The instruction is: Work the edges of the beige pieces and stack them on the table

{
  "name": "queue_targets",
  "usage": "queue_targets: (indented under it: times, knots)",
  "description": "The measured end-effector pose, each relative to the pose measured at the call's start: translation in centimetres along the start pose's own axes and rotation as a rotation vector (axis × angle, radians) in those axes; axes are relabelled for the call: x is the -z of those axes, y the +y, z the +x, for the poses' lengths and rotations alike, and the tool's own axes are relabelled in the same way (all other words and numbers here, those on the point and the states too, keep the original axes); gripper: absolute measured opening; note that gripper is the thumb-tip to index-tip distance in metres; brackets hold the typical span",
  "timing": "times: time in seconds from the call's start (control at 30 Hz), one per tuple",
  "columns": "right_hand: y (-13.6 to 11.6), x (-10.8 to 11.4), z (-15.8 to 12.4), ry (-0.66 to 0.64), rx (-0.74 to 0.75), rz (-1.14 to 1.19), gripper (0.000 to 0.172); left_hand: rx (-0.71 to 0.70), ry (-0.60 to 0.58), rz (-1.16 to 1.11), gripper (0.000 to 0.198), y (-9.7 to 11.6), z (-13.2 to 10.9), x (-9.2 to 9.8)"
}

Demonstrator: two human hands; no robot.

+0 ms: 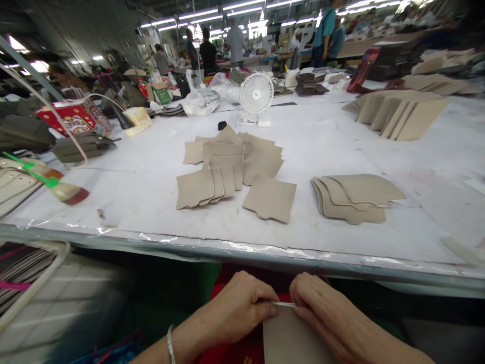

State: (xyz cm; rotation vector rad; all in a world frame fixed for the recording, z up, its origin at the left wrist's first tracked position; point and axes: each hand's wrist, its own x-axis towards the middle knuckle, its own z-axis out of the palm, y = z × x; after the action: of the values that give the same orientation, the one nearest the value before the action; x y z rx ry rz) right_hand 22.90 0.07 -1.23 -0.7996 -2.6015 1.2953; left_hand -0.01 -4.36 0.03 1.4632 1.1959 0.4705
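Below the table's front edge, both hands pinch the top edge of a beige leather-like panel (293,336). My left hand (242,306) has thumb and fingers closed on the edge's left end. My right hand (322,311) grips the same edge a short way to the right, fingers curled. A pale strip of edge shows between the two hands. The panel's lower part runs out of the picture. On the table ahead lie overlapping beige panels (223,156), a single panel (271,198) nearer the edge, and a small stack of similar panels (356,197) to the right.
A white fan (256,95) stands at mid-table. Fanned panels (401,114) lie far right. Bottles with green tips (66,191) lie at left, near a red box (76,119). A crate (38,283) stands lower left. Several people work in the background.
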Motion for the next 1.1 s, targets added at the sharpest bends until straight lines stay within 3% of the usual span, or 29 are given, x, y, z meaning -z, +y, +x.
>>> queue_targets:
  times: [0.17, 0.37, 0.5, 0.7, 0.9, 1.1]
  knots:
    - [-0.3, 0.2, -0.3, 0.022, 0.015, 0.008, 0.023, 0.068, -0.026, -0.065, 0.018, 0.2, 0.2, 0.1]
    - [-0.6, 0.7, -0.8, 0.032, -0.030, 0.047, 0.024, -0.017, 0.006, -0.010, 0.017, 0.3, 0.8, -0.9]
    - [-0.9, 1.0, -0.8, 0.079, -0.086, 0.092, 0.013, -0.053, 0.035, -0.006, 0.014, 0.4, 0.9, -1.5]
    - [-0.8, 1.5, -0.3, 0.002, 0.124, -0.152, 0.061, -0.046, 0.049, 0.015, 0.015, 0.9, 0.7, -1.4]
    - [0.2, 3.7, -2.3, -0.071, 0.076, -0.189, 0.055, 0.001, 0.058, -0.058, 0.016, 0.0, 0.6, -1.7]
    - [1.2, 3.6, -3.7, 0.033, 0.089, -0.133, 0.056, 0.085, 0.085, -0.164, 0.019, -0.4, 0.7, -1.8]
